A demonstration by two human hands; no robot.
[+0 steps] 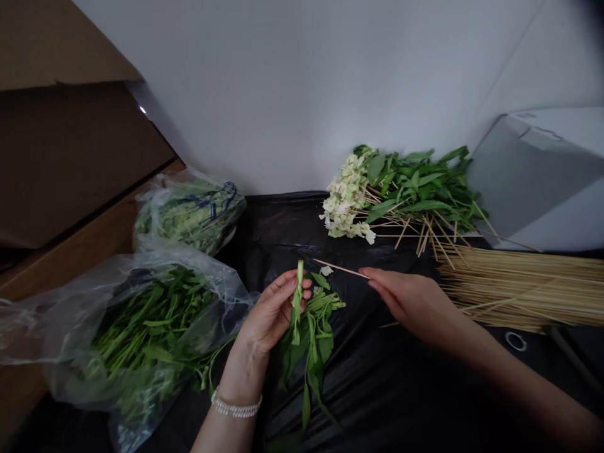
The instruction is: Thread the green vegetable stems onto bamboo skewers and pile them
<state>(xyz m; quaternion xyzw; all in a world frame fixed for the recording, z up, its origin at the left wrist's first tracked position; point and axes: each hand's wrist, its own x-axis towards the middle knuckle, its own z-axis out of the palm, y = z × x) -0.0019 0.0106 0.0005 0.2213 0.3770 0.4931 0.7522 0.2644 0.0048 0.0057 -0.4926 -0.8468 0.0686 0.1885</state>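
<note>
The left hand (271,308) is closed around a split green stem (297,302), probably water spinach, holding it upright between the thumb and curled fingers. A bracelet of small white beads (236,406) encircles the left wrist. The right hand (406,299) is in a narrow pinch on the end of a thin wooden skewer (342,268). The skewer runs level toward the left hand, with its pointed tip just beside the top of the stem.

All positions below refer to the black plastic sheet (377,377). Loose stems and long, pointed leaves (314,340) lie on the sheet directly beneath the left hand. A tightly aligned stack of bare wooden skewers (519,289) lies at the right side of the sheet, with a thin white ring (515,341) just in front of it. At the far edge of the sheet is a heap of leafy greens (415,189) pierced by skewers, with crinkled, pale cream-green pieces (346,195) at its left end.

Two thin, clear polythene bags of greens sit at the left edge of the sheet. The nearer bag (141,333) lies open, and the farther bag (189,214) shows blue markings too blurred to read. A smooth white box (538,182) stands beyond the sheet's far right corner.
</note>
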